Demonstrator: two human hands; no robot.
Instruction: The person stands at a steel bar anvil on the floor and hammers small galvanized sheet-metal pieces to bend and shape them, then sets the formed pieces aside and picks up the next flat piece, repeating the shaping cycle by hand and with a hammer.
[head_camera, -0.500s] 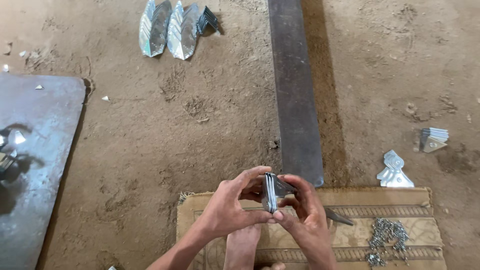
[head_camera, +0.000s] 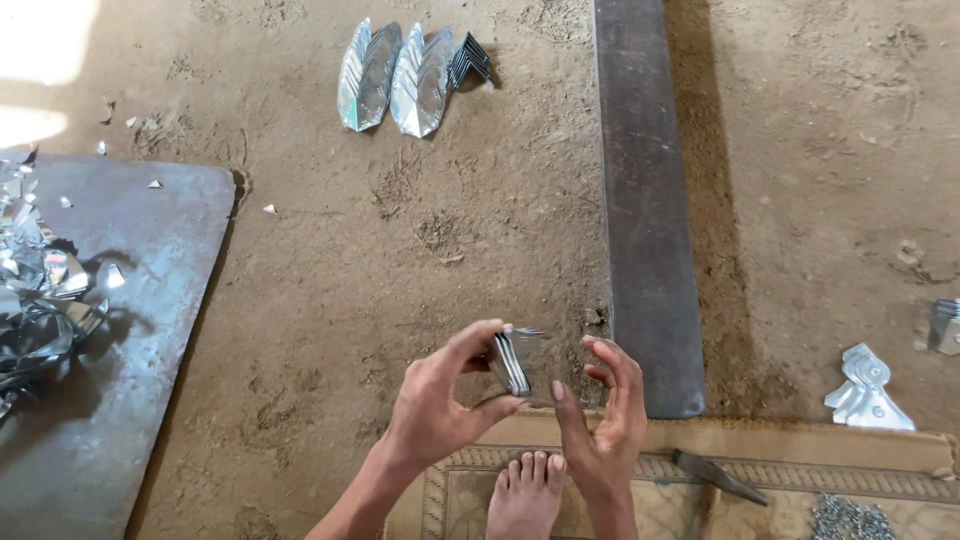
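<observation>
My left hand pinches a small stack of thin, shiny sheet-metal pieces between thumb and fingers, held edge-up above the dirt floor. My right hand is just to the right of the stack, fingers spread and curved, not touching it. My bare foot rests on a tan mat below both hands.
A long dark steel bar lies on the dirt to the right of my hands. Leaf-shaped metal pieces lie at the top. A grey steel plate with metal scraps is at left. Cut pieces, a chisel-like tool and rivets lie right.
My right hand has let go of the stack and drawn slightly to the right; my left hand alone now holds the pieces.
</observation>
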